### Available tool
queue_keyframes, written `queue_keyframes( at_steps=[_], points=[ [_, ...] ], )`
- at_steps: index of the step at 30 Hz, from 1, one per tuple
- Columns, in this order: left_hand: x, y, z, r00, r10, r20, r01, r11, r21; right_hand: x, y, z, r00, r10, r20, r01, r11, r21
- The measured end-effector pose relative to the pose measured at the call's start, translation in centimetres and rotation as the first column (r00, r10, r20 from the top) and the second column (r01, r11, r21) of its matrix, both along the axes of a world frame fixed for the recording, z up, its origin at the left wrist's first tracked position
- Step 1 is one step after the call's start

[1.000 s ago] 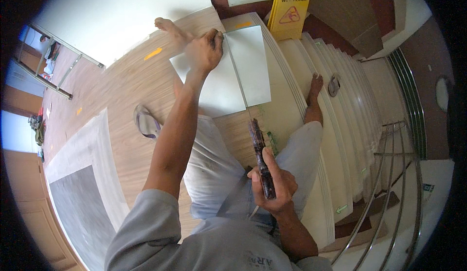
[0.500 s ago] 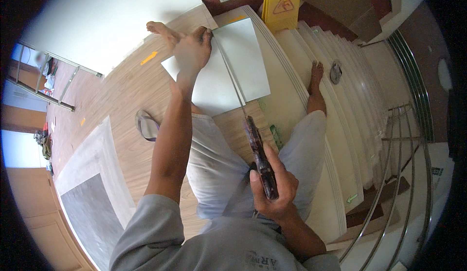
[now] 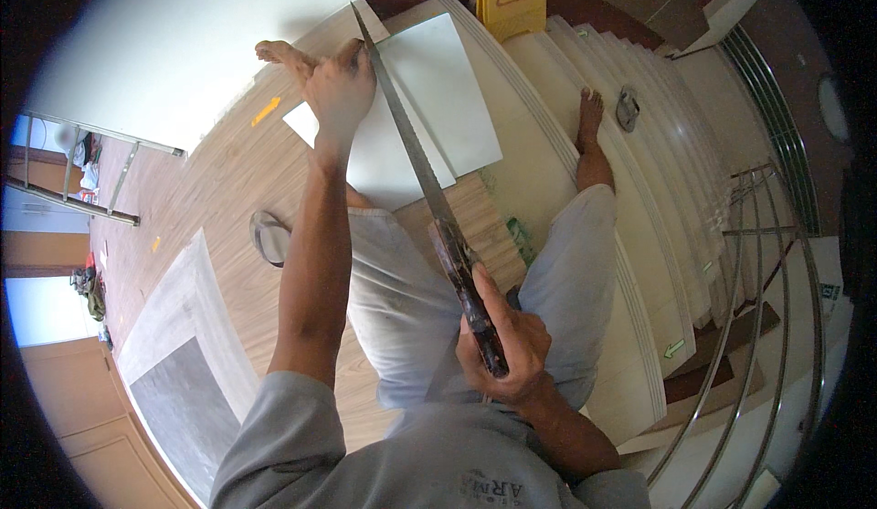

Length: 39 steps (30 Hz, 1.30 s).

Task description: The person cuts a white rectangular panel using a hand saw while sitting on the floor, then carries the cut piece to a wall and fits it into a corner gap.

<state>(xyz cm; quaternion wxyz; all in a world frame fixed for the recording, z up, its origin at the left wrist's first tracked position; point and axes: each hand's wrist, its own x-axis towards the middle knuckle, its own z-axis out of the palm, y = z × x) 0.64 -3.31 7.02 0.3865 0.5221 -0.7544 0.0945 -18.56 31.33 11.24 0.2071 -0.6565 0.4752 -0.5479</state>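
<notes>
My right hand (image 3: 512, 340) is wrapped round the dark, worn handle (image 3: 468, 299) of a handsaw. Its long toothed blade (image 3: 402, 125) slants away from me across a white board (image 3: 393, 162), with the tip beyond the board's far edge. The blade's flat side now shows. A straight split line divides the board from a second white panel (image 3: 448, 79) on its right. My left hand (image 3: 340, 93) is closed on the far edge of the left board, close beside the blade; its fingertips are partly hidden.
My bare feet are spread, one beside my left hand, one on a pale step (image 3: 557, 79). Flip-flops (image 3: 271, 238) lie on both sides. A yellow floor sign (image 3: 512, 2) stands ahead. Stairs descend on the right beside a metal railing (image 3: 744, 326). A ladder (image 3: 119, 180) is at left.
The saw has tilted and pushed forward, so its blade reaches past the far edge and shows its flat side. My left hand keeps its place on the board. The view has shifted slightly.
</notes>
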Motion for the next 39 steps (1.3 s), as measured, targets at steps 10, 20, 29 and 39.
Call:
queue_keyframes(
  at_steps=[10,20,29,39],
  points=[
    [0.1,-0.2,-0.6,0.999,-0.03,-0.016,0.029,0.998,-0.054,-0.3,0.0,1.2,1.0,0.021,-0.02,-0.02,0.999,0.03],
    [0.2,-0.9,-1.1,0.999,-0.039,-0.007,0.038,0.989,-0.141,-0.3,-0.9,1.9,1.0,0.01,-0.03,-0.009,1.0,0.011],
    [0.6,-1.3,-1.3,1.0,-0.004,-0.004,0.003,0.994,-0.11,-0.5,-1.6,2.3,0.999,0.026,-0.033,-0.027,0.999,-0.021],
    [0.4,-1.2,-1.4,0.999,-0.027,-0.022,0.024,0.99,-0.142,-0.6,-1.4,5.2,0.999,0.035,-0.041,-0.033,0.998,0.044]
  ],
)
